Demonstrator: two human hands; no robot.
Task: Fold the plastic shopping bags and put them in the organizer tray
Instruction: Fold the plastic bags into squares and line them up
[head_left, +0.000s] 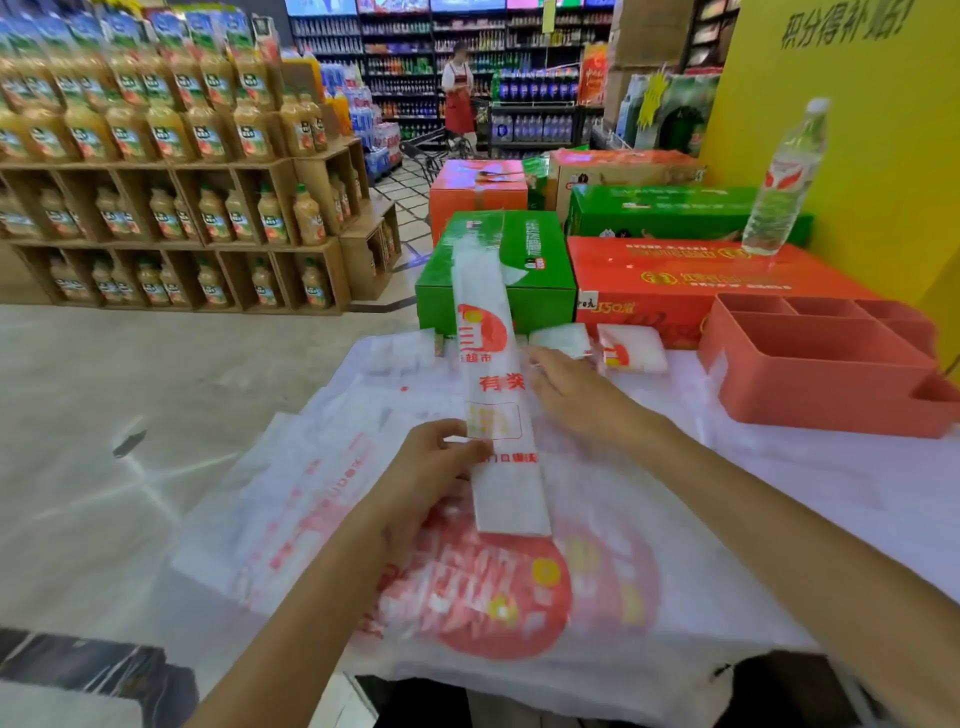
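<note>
Setting: supermarket aisle; wooden shelving (171, 208) stocked with juice bottles at left, drinks racks at the back, yellow wall (857, 130) at right.
Bench: bench (779, 493) under a white cover, carrying the bags and the tray; stacked green and red cartons (675, 275) stand just behind it.
Folded strip: one plastic bag folded lengthwise into a long narrow strip (498, 389), white and translucent, printed with a red logo, red characters and a yellow-dotted box. Its near end lies on the loose bags; its far end extends up over the green carton.
Loose bags: pile of unfolded bags (467, 587) spread flat on the bench under the strip, white with large red circular prints and yellow spots.
Folded packets: two small folded bags (631, 348) lie on the bench at its far edge, between the strip and the tray, just beside one another.
Organizer tray: red-orange organizer tray (821, 374) with several compartments, on the bench at right, well apart from the strip.
Left hand: left hand (431, 467) pinches the left edge of the strip near its lower half, fingers curled onto it.
Right hand: right hand (571, 395) lies with fingers extended and relaxed, at the right edge of the strip; contact cannot be told.
Water bottle: clear bottle (784, 176) upright on a red carton, near the yellow wall.
Hard to read: motion blur smears the loose-bag print and the right hand's fingertips; the tray's right end is cut off by the frame; its compartment floors are only partly visible.
Background: person in a red apron (458, 88) at the far racks, small and indistinct.
</note>
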